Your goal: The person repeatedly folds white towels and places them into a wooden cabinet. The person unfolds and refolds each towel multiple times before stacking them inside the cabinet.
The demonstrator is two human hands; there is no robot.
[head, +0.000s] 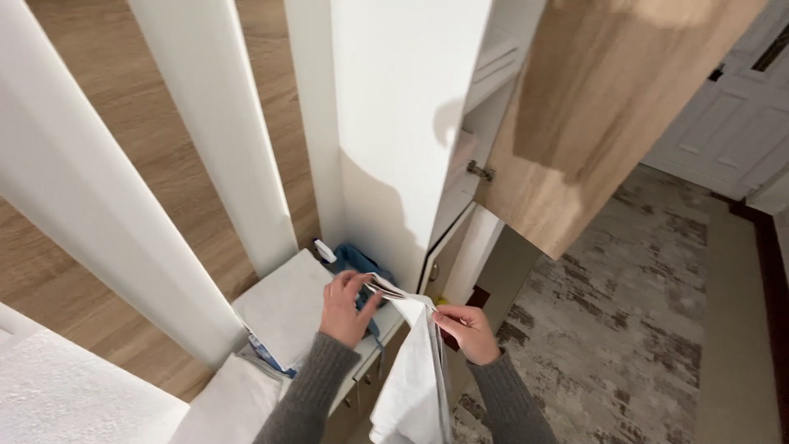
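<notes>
A white cloth [411, 378] hangs down between my two hands in the head view. My left hand [345, 306] pinches its upper folded edge on the left. My right hand [467, 329] grips the same edge on the right, fingers closed on the fabric. Both arms wear dark grey knit sleeves. Just behind my left hand a blue cloth item [352, 260] lies on the low white counter [283, 306], next to a small white bottle top [324, 249].
A tall white cabinet [403, 123] stands ahead with its wooden door [600, 107] swung open to the right. White vertical slats [218, 131] rise on the left over wood flooring. A grey patterned rug [625, 329] covers the floor at right. A white panelled door [731, 115] is at far right.
</notes>
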